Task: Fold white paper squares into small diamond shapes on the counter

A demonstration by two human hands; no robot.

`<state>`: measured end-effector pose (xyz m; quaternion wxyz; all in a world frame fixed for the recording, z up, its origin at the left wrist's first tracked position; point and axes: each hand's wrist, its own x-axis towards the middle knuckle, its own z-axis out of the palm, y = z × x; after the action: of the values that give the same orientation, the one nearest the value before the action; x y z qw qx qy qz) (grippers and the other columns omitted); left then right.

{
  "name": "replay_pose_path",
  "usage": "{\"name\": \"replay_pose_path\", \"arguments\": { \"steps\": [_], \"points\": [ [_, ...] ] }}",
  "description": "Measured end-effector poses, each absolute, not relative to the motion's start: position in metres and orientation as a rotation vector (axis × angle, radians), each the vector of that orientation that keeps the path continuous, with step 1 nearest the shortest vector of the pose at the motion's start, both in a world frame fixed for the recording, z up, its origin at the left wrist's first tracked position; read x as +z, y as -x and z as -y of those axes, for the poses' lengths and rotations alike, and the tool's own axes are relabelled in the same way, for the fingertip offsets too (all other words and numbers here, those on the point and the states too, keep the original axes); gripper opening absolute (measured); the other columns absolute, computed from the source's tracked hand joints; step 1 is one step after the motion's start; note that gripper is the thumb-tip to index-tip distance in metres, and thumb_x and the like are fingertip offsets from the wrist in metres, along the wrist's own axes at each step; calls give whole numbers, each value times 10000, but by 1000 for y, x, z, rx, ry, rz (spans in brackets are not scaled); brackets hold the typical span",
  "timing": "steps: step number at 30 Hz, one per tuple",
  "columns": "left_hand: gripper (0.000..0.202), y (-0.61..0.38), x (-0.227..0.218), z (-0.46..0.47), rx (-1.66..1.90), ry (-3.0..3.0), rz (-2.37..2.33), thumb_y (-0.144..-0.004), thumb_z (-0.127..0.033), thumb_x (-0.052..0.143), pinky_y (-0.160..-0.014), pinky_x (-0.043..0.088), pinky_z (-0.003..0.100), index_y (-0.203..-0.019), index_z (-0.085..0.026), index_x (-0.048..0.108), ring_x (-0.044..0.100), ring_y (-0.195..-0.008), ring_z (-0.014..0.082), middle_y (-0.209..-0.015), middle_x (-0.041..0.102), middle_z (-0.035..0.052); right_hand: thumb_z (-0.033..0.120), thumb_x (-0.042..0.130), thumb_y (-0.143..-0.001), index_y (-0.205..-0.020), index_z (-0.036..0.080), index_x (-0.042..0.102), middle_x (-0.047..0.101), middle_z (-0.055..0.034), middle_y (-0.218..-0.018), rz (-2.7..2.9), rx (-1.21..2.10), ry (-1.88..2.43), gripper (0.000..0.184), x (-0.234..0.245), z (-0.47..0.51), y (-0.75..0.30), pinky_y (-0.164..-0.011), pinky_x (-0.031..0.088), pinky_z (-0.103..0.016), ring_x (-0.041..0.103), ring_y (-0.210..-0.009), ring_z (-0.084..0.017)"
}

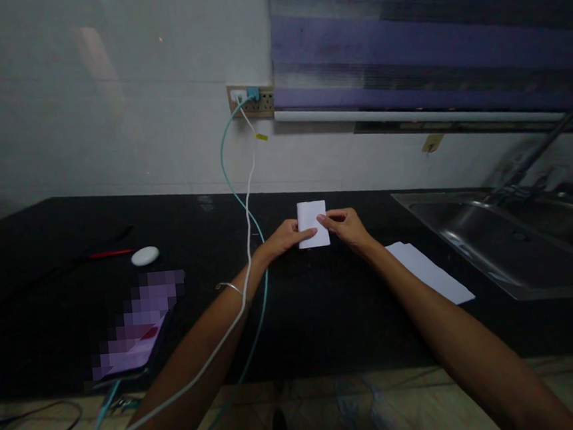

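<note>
Both my hands hold a small folded sheet of white paper up above the dark countertop. My left hand grips its left edge, with the thumb lying across the lower front. At the right edge, my right hand pinches it between thumb and fingers. The fingers behind the paper are hidden. More white paper lies flat on the counter, partly behind my right forearm.
A steel sink with a faucet is at the right. White and teal cables run from a wall socket across my left arm. On the left lie a tablet-like device, a white oval object and a red pen-like object.
</note>
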<state>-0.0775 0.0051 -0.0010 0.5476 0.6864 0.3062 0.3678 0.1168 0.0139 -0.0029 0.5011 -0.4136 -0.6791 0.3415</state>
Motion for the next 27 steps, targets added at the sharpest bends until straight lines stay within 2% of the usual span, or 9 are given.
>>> {"name": "replay_pose_path", "arguments": {
  "steps": [3,8,12,17,23,27],
  "points": [
    [308,78,-4,-8,891,-1661,-767,-726,-378,724,-580,435,238,-836,-95,668,607,-640,135,-772,686,94,478,677,-732,-622,167,662,525,10,-570,1698,845,987,330,-1,-12,-117,-513,304,-256,410,-535,-105],
    [464,77,-3,-9,730,-1845,-840,-840,-529,541,-456,342,211,-626,-120,587,467,-409,72,-493,565,22,498,680,-718,-599,154,642,510,16,-552,1619,770,1057,366,3,-13,-123,-512,304,-253,398,-525,-97],
    [524,77,-3,-7,722,-1927,-844,-861,-563,477,-456,324,208,-560,-137,532,427,-382,58,-442,509,-7,479,710,-694,-670,161,671,579,-3,-632,1545,853,1035,321,-1,-18,-127,-549,361,-259,461,-570,-112],
    [467,77,0,-3,760,-1790,-772,-845,-540,528,-467,332,214,-637,-126,578,461,-425,68,-512,550,13,473,724,-680,-708,179,689,613,-12,-666,1475,926,1008,298,-8,-22,-125,-575,398,-279,504,-593,-131],
    [401,77,-2,-5,870,-1614,-735,-806,-459,625,-526,393,222,-938,-81,646,571,-596,111,-773,649,85,482,699,-706,-690,184,687,619,-17,-669,1654,1009,988,298,-5,-16,-123,-598,394,-284,531,-627,-140],
    [340,78,-2,-6,912,-1636,-749,-789,-383,663,-596,435,242,-935,-76,659,598,-663,130,-808,660,97,485,691,-713,-687,182,689,614,-19,-656,1736,1001,1010,304,-3,-14,-124,-585,380,-280,515,-616,-139]
  ]
}}
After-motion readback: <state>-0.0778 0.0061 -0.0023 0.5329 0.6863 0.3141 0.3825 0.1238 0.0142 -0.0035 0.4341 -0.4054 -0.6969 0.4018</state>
